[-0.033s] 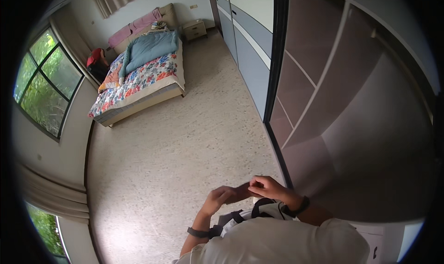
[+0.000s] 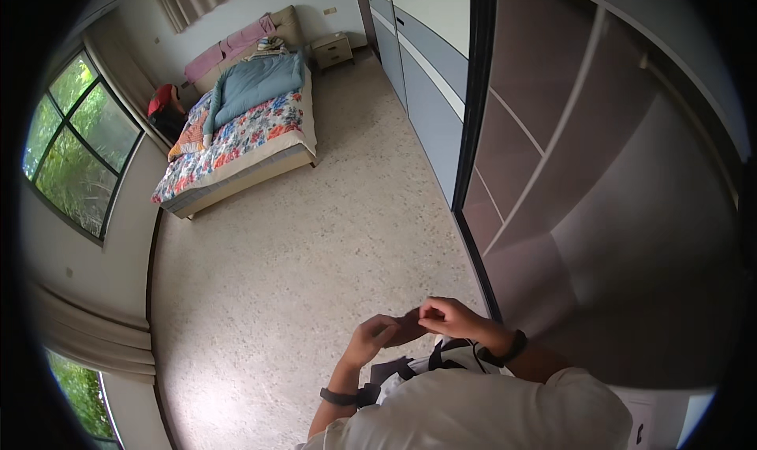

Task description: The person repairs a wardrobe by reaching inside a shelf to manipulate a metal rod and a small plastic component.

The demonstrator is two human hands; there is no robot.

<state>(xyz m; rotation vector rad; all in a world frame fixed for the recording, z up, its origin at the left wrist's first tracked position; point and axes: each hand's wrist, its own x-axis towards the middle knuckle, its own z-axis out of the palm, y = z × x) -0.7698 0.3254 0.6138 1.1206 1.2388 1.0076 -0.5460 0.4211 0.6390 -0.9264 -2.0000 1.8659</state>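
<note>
A small brown item (image 2: 408, 328), whose kind cannot be told, is seen between the 2 hands, in front of the body and with the speckled floor (image 2: 300, 268) behind it. Its left end is overlapped by the fingers of the left hand (image 2: 369, 341), which are bent inward with the thumb beneath; its right end is met by the curled fingers of the right hand (image 2: 451, 319), the thumb and forefinger brought near each other. Whether the item is pinched by either hand cannot be told, since the points of contact are small and partly hidden. A dark band is worn on each wrist, 1 on the left (image 2: 339, 397) and 1 on the right (image 2: 505, 351). Just below the hands, pale fabric crossed by black straps (image 2: 445, 354) is seen against the light shirt (image 2: 481, 410). To the right, an open wardrobe (image 2: 544, 174) is divided by pale-edged panels, and beyond it grey-blue doors (image 2: 432, 154) are crossed by a white curve. Well apart, at the far left, a bed (image 2: 252, 178) is covered with a floral spread (image 2: 256, 137), on which a blue-green quilt (image 2: 256, 87) is laid. Beside the headboard, a nightstand (image 2: 331, 52) is placed; by the left wall, greenery is shown through 2 windows.
</note>
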